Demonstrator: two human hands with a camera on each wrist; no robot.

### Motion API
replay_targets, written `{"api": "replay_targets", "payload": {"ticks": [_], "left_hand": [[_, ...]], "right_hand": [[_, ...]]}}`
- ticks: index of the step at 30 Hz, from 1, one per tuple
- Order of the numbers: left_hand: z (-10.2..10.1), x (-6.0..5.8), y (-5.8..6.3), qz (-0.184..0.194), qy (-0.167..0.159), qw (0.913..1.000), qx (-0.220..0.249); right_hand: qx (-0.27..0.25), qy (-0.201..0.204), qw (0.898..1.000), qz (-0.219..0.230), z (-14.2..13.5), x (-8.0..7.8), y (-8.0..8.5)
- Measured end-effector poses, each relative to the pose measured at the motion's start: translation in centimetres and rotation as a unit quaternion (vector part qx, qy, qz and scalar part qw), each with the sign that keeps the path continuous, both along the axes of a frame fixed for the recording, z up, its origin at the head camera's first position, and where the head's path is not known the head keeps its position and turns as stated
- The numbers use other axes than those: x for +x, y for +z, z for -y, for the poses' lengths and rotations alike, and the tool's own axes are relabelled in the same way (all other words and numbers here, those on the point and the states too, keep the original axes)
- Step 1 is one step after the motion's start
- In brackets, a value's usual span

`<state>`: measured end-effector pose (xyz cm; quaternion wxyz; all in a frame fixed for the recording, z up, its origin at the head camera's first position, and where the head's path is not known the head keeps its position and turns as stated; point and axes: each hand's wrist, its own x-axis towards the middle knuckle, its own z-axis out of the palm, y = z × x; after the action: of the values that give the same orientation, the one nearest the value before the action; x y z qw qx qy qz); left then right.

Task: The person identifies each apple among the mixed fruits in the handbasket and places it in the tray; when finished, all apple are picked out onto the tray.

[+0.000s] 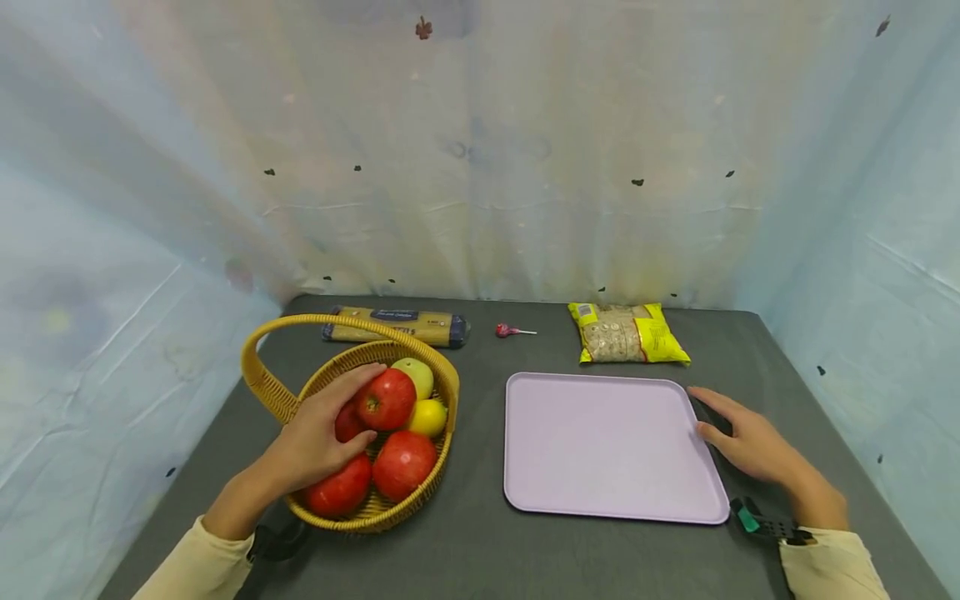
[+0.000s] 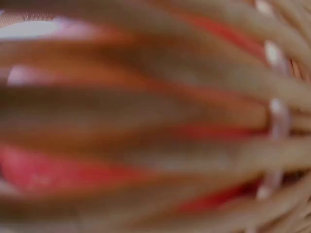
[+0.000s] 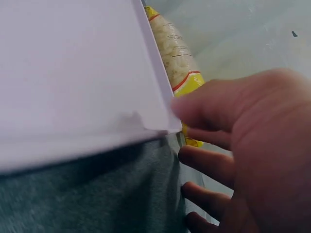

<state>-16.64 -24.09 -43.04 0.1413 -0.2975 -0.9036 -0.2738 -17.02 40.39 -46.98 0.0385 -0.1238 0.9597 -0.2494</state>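
My left hand (image 1: 318,437) reaches into a yellow wicker basket (image 1: 300,387), its fingers and thumb curled round a red apple (image 1: 388,402). Other red fruits (image 1: 405,465), a yellow lemon (image 1: 427,417) and a pale green fruit (image 1: 415,377) lie about it. Blurred wicker strands (image 2: 194,109) fill the left wrist view, with red showing through the gaps. On the right, my right hand (image 1: 753,442) is beside a pale lilac tray (image 1: 607,450), thumb and fingertips right at its right edge. Its fingers are spread and hold nothing in the right wrist view.
Behind the basket lies a long yellow-and-blue packet (image 1: 397,325). A red lollipop (image 1: 513,331) sits at the back middle, and a yellow bag (image 1: 626,333) with clear film lies behind the tray. Pale curtains (image 1: 480,167) enclose the dark grey table (image 1: 480,550).
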Motion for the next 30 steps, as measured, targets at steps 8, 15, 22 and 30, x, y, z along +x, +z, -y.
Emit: {"api": "replay_targets", "payload": {"ticks": [8, 15, 22, 30], "left_hand": [[-0.5, 0.2, 0.1, 0.014, 0.022, 0.9997, -0.002], [-1.0, 0.5, -0.1, 0.017, 0.037, 0.9991, 0.014], [-1.1, 0.6, -0.1, -0.005, 0.032, 0.999, 0.03], [-1.1, 1.7, 0.8, 0.01, 0.031, 0.9931, 0.113]], "right_hand": [[0.002, -0.004, 1.0, 0.025, 0.0, 0.0, -0.6], [-0.022, 0.003, 0.999, 0.034, 0.1, 0.0, -0.7], [-0.045, 0.006, 0.998, 0.047, -0.4, -0.3, -1.2], [-0.056, 0.013, 0.997, 0.045, -0.5, -0.3, -1.3]]}}
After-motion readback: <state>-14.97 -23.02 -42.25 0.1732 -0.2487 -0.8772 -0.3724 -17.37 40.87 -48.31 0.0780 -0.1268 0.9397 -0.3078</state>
